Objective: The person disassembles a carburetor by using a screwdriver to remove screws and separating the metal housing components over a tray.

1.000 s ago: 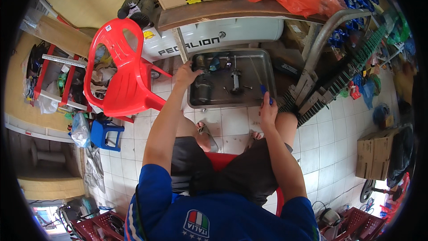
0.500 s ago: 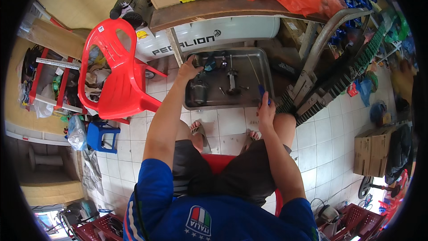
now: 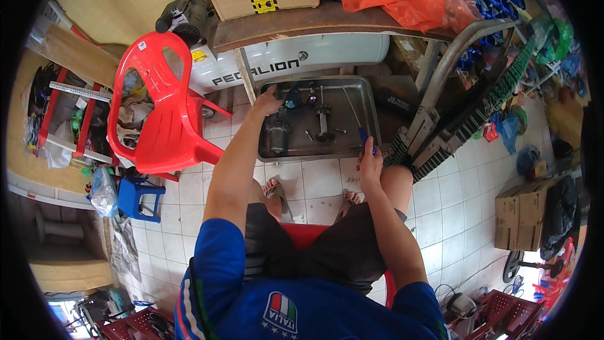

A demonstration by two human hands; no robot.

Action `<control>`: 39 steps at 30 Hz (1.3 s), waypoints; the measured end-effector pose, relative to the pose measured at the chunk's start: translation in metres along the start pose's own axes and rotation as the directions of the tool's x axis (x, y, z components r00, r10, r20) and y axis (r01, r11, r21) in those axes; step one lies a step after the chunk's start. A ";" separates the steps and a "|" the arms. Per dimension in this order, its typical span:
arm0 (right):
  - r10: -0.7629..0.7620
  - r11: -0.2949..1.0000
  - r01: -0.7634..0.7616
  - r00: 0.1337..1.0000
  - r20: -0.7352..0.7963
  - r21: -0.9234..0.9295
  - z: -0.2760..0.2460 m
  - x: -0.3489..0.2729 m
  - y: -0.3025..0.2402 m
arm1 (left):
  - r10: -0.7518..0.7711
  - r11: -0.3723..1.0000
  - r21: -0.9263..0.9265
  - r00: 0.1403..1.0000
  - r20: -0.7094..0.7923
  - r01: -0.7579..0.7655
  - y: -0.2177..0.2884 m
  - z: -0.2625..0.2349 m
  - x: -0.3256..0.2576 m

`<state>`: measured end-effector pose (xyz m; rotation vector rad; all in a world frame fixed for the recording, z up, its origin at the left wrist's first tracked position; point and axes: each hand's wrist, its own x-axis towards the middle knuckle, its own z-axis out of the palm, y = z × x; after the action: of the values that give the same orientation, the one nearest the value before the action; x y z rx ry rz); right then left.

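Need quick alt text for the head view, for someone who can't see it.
A seated person reaches into a metal tray on the tiled floor: left hand on a dark part at its far left, right hand holding a blue-handled tool at its near right edge.

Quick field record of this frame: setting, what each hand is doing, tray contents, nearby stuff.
setting: seated person over a white tiled floor, cluttered workshop
work surface: shallow grey metal tray on the floor
left hand: reaching into the tray's far left corner, on a dark teal-topped part; grip unclear
right hand: at the tray's near right rim, holding a small blue-handled tool
tray contents: dark cylindrical metal part, slim metal shaft pieces, small loose bits
nearby: red plastic chair, small blue plastic stool, white cylindrical tank
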<state>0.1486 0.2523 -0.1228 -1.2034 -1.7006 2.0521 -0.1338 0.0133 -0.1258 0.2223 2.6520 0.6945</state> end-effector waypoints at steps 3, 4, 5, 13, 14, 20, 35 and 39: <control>-0.011 1.000 0.011 1.000 -0.006 -0.009 -0.002 0.003 0.003 | 0.060 0.998 -0.005 0.997 -0.050 -0.060 0.000 0.006 0.002; -0.015 1.000 0.015 1.000 -0.008 -0.019 -0.003 0.003 0.003 | 0.055 0.998 -0.008 0.998 -0.043 -0.056 -0.001 0.006 0.004; -0.019 0.999 0.019 1.000 -0.016 -0.030 -0.004 0.003 0.004 | 0.051 0.999 -0.012 0.998 -0.036 -0.051 -0.002 0.006 0.004; -0.076 0.976 0.070 0.997 -0.023 -0.207 -0.005 0.018 0.019 | 0.012 0.981 -0.187 0.982 -0.190 -0.049 -0.014 0.004 0.010; -0.182 0.942 0.158 0.982 -0.056 -0.296 -0.006 0.020 0.024 | 0.015 0.979 -0.199 0.983 -0.181 -0.052 -0.010 0.004 0.009; -0.334 0.785 0.272 0.943 -0.010 -0.556 -0.001 0.001 0.017 | -0.010 0.991 -0.136 0.989 -0.149 -0.010 -0.011 -0.003 -0.011; -0.683 0.287 0.421 0.720 0.124 -0.861 0.006 -0.040 -0.005 | 0.063 0.813 -0.574 0.994 -0.084 -0.100 0.026 -0.076 -0.120; -0.807 0.190 0.804 0.455 0.377 -0.563 0.031 -0.053 -0.038 | 0.110 0.898 -0.437 0.990 0.092 -0.059 0.044 -0.091 -0.146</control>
<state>0.1491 0.2086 -0.0650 -0.1444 -2.4238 0.7183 -0.0353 -0.0245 0.0168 0.2436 2.3143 1.2379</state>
